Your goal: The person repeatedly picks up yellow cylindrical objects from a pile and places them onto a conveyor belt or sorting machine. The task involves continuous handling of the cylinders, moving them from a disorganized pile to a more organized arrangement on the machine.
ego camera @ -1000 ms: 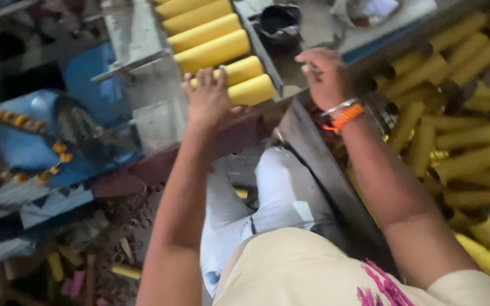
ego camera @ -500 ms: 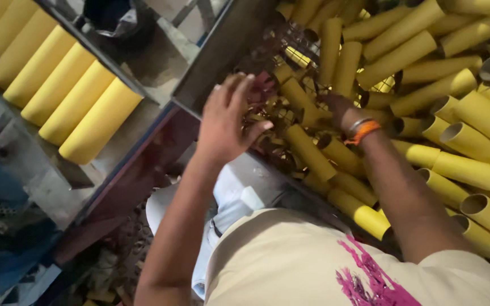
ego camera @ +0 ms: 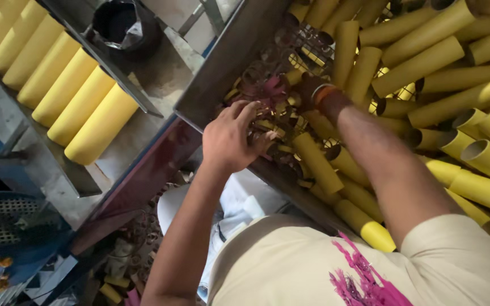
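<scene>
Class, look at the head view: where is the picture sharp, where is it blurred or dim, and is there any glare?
Head view: soft, even light with no harsh glare; the yellow tubes are fairly sharp; the left hand and the right hand are slightly smeared; the dark scraps between them are muddy; the lower-left floor is dim.

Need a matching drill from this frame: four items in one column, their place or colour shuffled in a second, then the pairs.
Items
1. left hand
2. orange wristband
3. row of yellow tubes
4. black bag

Places or states
A. top left of centre, on the grey surface by the metal tray
B. lying side by side on the rack at far left
C. on the right wrist, down among the loose tubes
D. fingers curled over dark small pieces at the bin's near edge

Pairs: 1-D, 2-C, 3-B, 4-A
</scene>
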